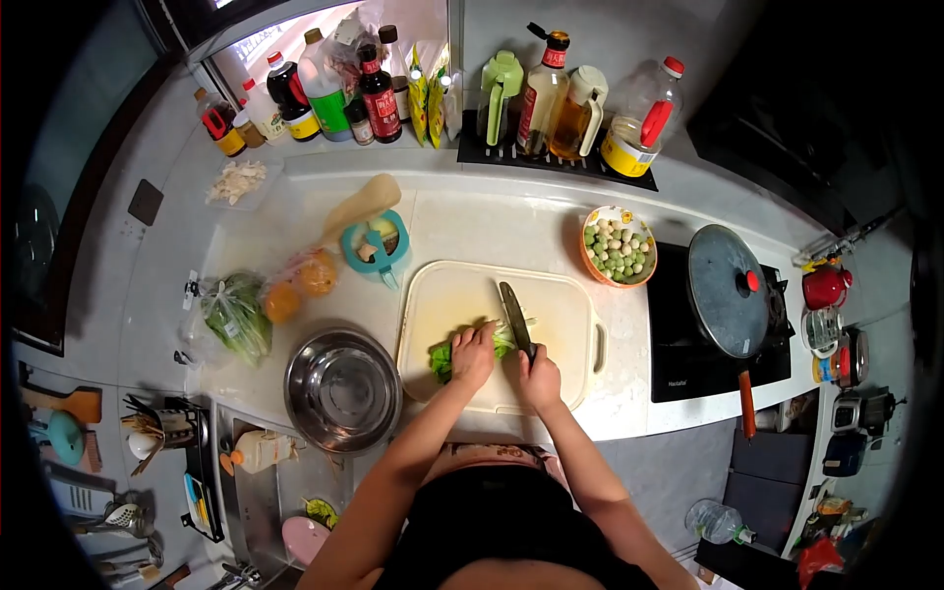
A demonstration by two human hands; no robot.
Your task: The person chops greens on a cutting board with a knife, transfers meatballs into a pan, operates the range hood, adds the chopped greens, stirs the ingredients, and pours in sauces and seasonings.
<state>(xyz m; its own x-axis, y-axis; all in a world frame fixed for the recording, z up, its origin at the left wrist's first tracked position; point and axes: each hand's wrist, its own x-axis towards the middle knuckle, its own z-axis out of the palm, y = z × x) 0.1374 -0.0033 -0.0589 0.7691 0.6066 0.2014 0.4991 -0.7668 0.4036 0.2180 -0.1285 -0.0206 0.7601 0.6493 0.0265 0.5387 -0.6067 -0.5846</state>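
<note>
With the right hand (540, 379), gripping a knife (510, 307) by its handle, with the blade pointed toward the far side and leaning a little left. With the left hand (474, 356), clasping leafy greens (441, 366) from above and pressing them to the cutting board (562, 300), just left of the blade (too covered by the fingers to tell how tightly). Scattered with pale slivers (529, 322) beside the blade.

Set in the middle of the tabletop (492, 211), then hemmed in on both sides. Flanked on the left by a steel bowl (343, 391), near the left forearm; cannot tell whether touching the board. Bordered at far left by a teal-rimmed container (348, 244) with food inside, then by bagged oranges (317, 272) and, farther left, by a plastic bag of green vegetables (241, 320). Occupied at far right by an orange bowl (605, 279), filled with green and whitish balls (618, 246), well apart from the knife.

Taken up on the right by a black stove (678, 369), with a lidded pan (726, 290) on it and its wooden handle jutting over the near edge (sticking out into the passage). Closed off along the far side by bottles (379, 98) at left and oil jugs (575, 113) at right. Dropping away at near left into a sink (329, 492).
</note>
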